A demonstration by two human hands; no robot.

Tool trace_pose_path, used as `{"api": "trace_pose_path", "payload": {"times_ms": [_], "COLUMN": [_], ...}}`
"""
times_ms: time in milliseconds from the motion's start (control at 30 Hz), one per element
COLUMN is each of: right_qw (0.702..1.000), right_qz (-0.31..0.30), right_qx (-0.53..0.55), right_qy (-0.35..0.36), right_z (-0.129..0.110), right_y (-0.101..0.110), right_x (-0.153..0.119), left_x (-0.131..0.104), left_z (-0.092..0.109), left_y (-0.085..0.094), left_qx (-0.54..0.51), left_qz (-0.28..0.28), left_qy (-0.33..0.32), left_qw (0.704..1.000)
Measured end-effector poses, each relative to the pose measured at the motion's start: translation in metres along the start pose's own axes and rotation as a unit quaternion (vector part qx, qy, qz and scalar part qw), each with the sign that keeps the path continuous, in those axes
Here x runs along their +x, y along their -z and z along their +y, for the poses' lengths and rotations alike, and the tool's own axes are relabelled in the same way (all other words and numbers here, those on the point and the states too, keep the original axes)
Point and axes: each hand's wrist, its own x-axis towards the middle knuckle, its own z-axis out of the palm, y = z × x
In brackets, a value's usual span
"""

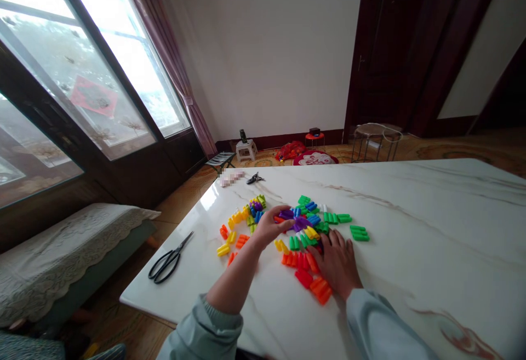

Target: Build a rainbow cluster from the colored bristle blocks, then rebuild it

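Many coloured plastic pieces lie in a loose pile on the white marbled table (394, 206). My left hand (273, 226) reaches over the pile's middle, its thumb and fingers around a purple piece (286, 214). Beside the pile's right edge, my right hand (337, 261) rests low with its fingers spread, touching the pieces near a green piece (322, 227). Orange pieces (320, 290) and a red piece (304, 278) are just left of that hand. Yellow pieces (238, 217) lie left of my left hand, and a separate green piece (359, 233) is to the right.
Black-handled scissors (166, 264) lie at the table's left side. A small dark tool (255, 178) sits near the far edge. Beyond the table stand a white stool (246, 150), a round stool (376, 132) and a red stool (314, 137). A covered bench (61, 250) is at left.
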Motion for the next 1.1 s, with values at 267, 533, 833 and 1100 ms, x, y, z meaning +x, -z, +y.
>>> {"api": "trace_pose_path", "payload": {"times_ms": [267, 533, 833, 1100], "right_qw": [1.0, 1.0, 1.0, 1.0], "right_qz": [-0.006, -0.003, -0.012, -0.008], "right_qx": [0.003, 0.012, 0.013, 0.02], "right_qy": [0.0, -0.018, -0.018, -0.015], "right_z": [0.0, -0.001, -0.002, -0.001], "right_y": [0.001, -0.001, 0.001, -0.001], "right_x": [0.0, 0.0, 0.001, 0.0], "left_x": [0.029, 0.075, 0.091, 0.083], "left_z": [-0.01, -0.056, -0.071, -0.042], "left_y": [0.041, 0.078, 0.056, 0.021], "left_qx": [0.182, 0.521, 0.503, 0.413], "left_qz": [0.053, 0.105, 0.04, 0.078], "left_qy": [-0.064, 0.116, 0.066, -0.01], "left_qw": [0.98, 0.839, 0.861, 0.908]}}
